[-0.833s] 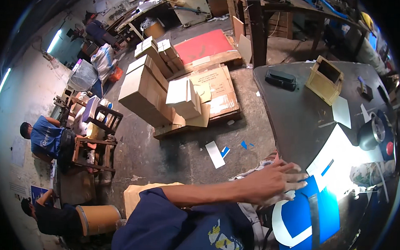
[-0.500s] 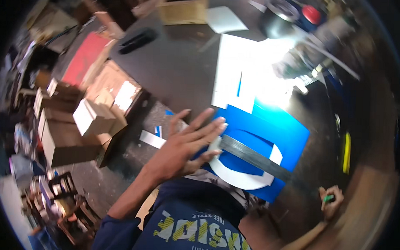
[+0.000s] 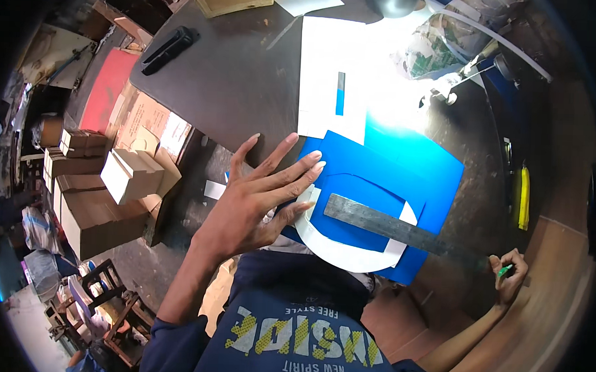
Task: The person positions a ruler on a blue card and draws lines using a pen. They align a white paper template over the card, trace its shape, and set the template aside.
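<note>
Blue sheet [image 3: 430,174]: lies flat on the dark table [image 3: 249,86], in front of the person's torso. A white curved band [image 3: 341,253] follows its near side; whether this is a separate strip or part of the sheet, cannot tell. 1 metal ruler [image 3: 375,223] lies slantwise over the blue area and the band's right end, its right part reaching past the sheet toward the right hand [image 3: 510,272].

Left hand [image 3: 255,201]: palm down, fingers spread and gripping nothing, fingertips over the sheet's left edge, thumb by the band's left end. Pressure: cannot tell. Right hand: fingers curled around a small green object [image 3: 505,270], mostly hidden; kind not readable. Contact between this hand and the ruler's end: cannot tell.

Nearby: white paper [image 3: 322,56] beyond the sheet, bearing 1 narrow grey-and-blue strip [image 3: 340,95]; a yellow tool [image 3: 524,200] to the right.

Handling (judgement): the sheet looks light, thin and springy, likely card or coated paper; its smooth face probably lets the ruler slide. Best hold: flat, spread fingertips near an outer edge, since a pinch at the narrow band risks a crease. The ruler looks stiff and comparatively heavy; press it down mid-length, fingers back from its long edges, or lift it by the overhanging right end.
</note>
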Available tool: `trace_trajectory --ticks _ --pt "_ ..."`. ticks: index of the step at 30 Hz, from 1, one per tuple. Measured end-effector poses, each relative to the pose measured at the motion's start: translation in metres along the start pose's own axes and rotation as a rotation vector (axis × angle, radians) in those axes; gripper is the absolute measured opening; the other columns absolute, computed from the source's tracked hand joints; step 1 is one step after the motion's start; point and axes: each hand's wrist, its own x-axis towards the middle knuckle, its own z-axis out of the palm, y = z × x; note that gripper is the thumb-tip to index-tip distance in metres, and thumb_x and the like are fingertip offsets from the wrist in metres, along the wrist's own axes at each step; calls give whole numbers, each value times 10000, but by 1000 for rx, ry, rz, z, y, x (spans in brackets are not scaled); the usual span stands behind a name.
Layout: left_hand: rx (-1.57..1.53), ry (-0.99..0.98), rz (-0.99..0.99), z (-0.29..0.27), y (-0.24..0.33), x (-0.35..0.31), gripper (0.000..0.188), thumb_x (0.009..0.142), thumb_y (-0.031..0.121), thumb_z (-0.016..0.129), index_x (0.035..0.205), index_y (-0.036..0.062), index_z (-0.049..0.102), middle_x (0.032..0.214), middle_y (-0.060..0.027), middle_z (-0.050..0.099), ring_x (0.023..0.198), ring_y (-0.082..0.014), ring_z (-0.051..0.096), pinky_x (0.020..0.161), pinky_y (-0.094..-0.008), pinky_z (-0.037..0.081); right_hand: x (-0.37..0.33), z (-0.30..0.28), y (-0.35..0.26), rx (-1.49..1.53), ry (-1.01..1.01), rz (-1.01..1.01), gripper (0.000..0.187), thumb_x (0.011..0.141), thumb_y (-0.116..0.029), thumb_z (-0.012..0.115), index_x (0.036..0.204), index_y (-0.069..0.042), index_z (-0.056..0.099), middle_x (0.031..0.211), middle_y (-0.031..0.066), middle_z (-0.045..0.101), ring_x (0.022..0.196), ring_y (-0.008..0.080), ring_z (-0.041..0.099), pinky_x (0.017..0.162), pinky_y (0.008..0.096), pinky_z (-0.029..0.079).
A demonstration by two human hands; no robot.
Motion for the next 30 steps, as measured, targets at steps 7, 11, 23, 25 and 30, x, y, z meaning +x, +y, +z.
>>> trace_trajectory --ticks 7,11,23,25,30 --pt "91 37 -26 11 6 -3 475 973 326 654 1434 241 581 1556 48 483 1540 -195 271 1263 -558 37 -2 -1 -11 -57 -62 3 401 836 -217 841 727 -56 490 671 37 460 670 177 441 919 392 415" --pt "120 26 -23 1 14 5 479 973 353 653 1431 229 588 1554 38 491 1536 -214 285 1266 -542 57 -2 -5 -17 -72 -54 -42 383 816 -162 848 732 -60 488 671 41 466 650 201 436 904 389 418" --pt "114 25 -48 5 8 2 478 933 342 705 1383 199 631 1501 -4 550 1526 -262 312 1263 -579 41 18 0 -35 -91 -67 26 418 735 -174 899 672 -59 503 634 39 456 672 200 419 875 361 424" --pt "120 21 -47 4 9 2 480 932 337 707 1385 199 629 1502 -3 549 1526 -262 313 1263 -578 38 17 2 -32 -78 -81 49 418 734 -171 902 676 -60 503 636 38 453 678 199 420 925 362 429" --pt "147 15 -70 -3 11 -3 494 923 336 720 1389 199 628 1503 -2 550 1524 -264 317 1264 -569 51 24 19 -26 23 4 -45 414 700 -148 923 702 -58 518 641 39 487 662 216 425 684 371 360"
